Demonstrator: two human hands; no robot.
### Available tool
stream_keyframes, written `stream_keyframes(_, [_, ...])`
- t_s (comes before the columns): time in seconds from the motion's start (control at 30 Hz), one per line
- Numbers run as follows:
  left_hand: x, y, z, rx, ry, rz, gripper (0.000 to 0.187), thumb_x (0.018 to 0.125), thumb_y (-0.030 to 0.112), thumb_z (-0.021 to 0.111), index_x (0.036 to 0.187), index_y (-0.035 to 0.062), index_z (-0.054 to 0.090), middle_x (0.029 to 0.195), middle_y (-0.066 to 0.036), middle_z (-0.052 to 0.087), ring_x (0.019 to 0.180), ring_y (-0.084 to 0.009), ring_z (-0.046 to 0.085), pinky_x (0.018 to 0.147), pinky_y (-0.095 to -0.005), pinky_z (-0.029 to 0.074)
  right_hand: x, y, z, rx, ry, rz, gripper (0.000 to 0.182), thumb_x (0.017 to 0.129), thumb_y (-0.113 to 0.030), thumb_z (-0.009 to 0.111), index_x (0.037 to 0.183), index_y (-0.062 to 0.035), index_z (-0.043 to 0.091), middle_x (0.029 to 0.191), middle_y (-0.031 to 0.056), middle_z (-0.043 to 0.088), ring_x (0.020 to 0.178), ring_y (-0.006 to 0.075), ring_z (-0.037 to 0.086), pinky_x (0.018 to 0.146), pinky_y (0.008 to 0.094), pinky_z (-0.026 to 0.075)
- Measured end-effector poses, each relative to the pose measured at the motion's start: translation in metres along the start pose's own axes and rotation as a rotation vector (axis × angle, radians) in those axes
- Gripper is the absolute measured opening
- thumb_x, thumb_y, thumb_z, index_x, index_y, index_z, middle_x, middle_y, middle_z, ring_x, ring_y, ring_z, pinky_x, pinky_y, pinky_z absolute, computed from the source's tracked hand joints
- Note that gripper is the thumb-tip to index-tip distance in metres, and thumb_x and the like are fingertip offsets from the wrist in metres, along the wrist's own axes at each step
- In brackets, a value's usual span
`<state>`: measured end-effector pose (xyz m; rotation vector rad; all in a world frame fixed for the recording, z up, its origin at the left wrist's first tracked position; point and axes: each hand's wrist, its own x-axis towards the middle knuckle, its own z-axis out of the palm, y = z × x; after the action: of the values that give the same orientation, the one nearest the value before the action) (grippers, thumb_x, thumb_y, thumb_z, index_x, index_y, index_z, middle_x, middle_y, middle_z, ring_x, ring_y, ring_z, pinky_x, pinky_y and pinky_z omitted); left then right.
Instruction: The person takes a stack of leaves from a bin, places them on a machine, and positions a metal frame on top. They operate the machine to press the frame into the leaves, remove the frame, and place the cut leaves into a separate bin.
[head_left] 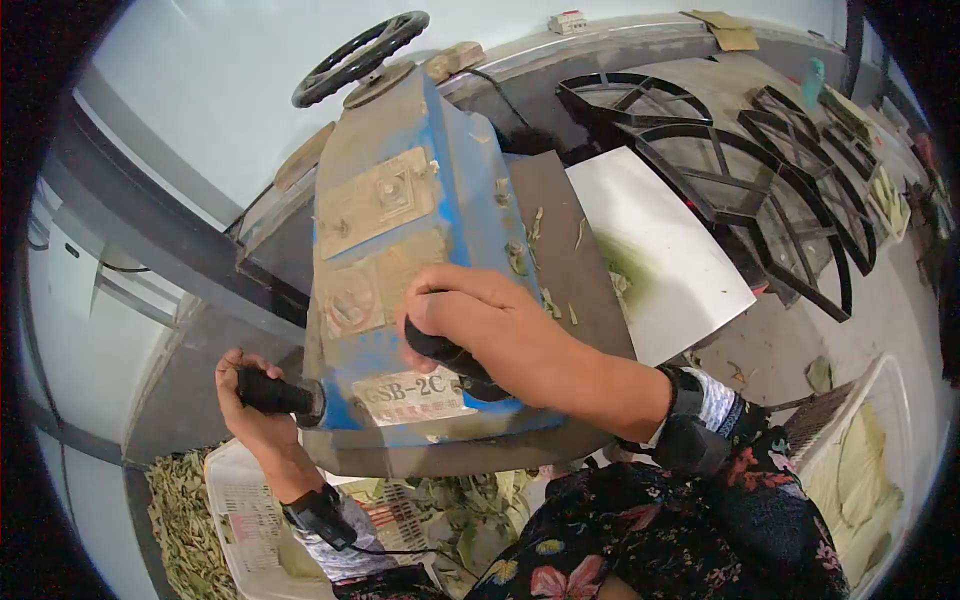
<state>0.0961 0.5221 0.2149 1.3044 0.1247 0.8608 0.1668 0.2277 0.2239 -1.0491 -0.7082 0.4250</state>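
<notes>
A blue, worn machine (385, 245) with a label reading "SB-2C" stands in front of me. My left hand (250, 400) is wrapped round a black handle (272, 391) at the machine's lower left side. Over the front of the machine, my right hand (470, 315) grips a second black handle (437, 345), its fingers curled round the top. On top at the back of the machine is a black handwheel (365, 55). Leaf pieces lie on the dark board (590, 290) to the machine's right.
A white sheet (655, 240) with green dust lies right of the machine. Black metal frames (740, 170) spread beyond it. Crates of leaves stand at the lower right (890, 400) and lower left (225, 500), beside a leaf pile (185, 530).
</notes>
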Motion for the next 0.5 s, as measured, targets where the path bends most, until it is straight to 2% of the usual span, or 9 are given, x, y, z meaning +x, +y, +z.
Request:
stream_keyframes(0.1, [-0.010, -0.003, 0.005, -0.007, -0.019, 0.004, 0.025, 0.085, 0.025, 0.051, 0.099, 0.0049, 0.049, 0.077, -0.009, 0.050, 0.068, -0.0184, 0.049, 0.063, -0.0292, 0.043, -0.005, 0.001, -0.006, 0.006, 0.026, 0.007, 0.021, 0.089, -0.016, 0.041, 0.082, -0.0014, 0.053, 0.075, 0.0034, 0.055, 0.071, 0.0100, 0.048, 0.069, 0.0243, 0.039])
stream_keyframes(0.17, [-0.017, -0.005, 0.009, -0.002, -0.040, 0.002, 0.025, 0.085, 0.025, 0.051, 0.100, 0.0051, 0.049, 0.077, -0.009, 0.050, 0.068, -0.0184, 0.049, 0.063, -0.0294, 0.043, -0.008, 0.008, -0.013, -0.254, 0.017, -0.173, 0.021, 0.089, -0.015, 0.039, 0.082, -0.0011, 0.053, 0.075, 0.0038, 0.055, 0.072, 0.0103, 0.048, 0.070, 0.0248, 0.039])
stream_keyframes(0.2, [-0.020, -0.007, 0.012, -0.013, -0.033, -0.002, 0.025, 0.085, 0.026, 0.050, 0.100, 0.0051, 0.049, 0.077, -0.009, 0.050, 0.068, -0.0183, 0.049, 0.063, -0.0293, 0.043, -0.010, 0.008, -0.014, -0.254, 0.018, -0.173, 0.021, 0.089, -0.015, 0.039, 0.082, -0.0011, 0.053, 0.075, 0.0038, 0.055, 0.072, 0.0103, 0.048, 0.070, 0.0248, 0.039])
stream_keyframes(0.27, [-0.024, -0.010, 0.014, -0.026, -0.030, -0.008, 0.026, 0.085, 0.026, 0.050, 0.100, 0.0052, 0.048, 0.077, -0.009, 0.050, 0.068, -0.0182, 0.049, 0.063, -0.0292, 0.043, -0.012, 0.007, -0.015, -0.063, 0.081, -0.020, 0.022, 0.089, -0.015, 0.039, 0.083, -0.0006, 0.054, 0.075, 0.0042, 0.055, 0.071, 0.0109, 0.048, 0.070, 0.0252, 0.039])
stream_keyframes(0.5, [-0.034, -0.020, 0.021, 0.010, -0.018, 0.037, 0.026, 0.085, 0.028, 0.049, 0.100, 0.0069, 0.047, 0.075, -0.009, 0.051, 0.066, -0.0171, 0.048, 0.062, -0.0273, 0.041, -0.019, 0.012, -0.019, -0.120, 0.140, 0.002, 0.024, 0.086, -0.018, 0.040, 0.082, 0.0002, 0.055, 0.073, 0.0062, 0.057, 0.070, 0.0121, 0.051, 0.068, 0.0257, 0.040])
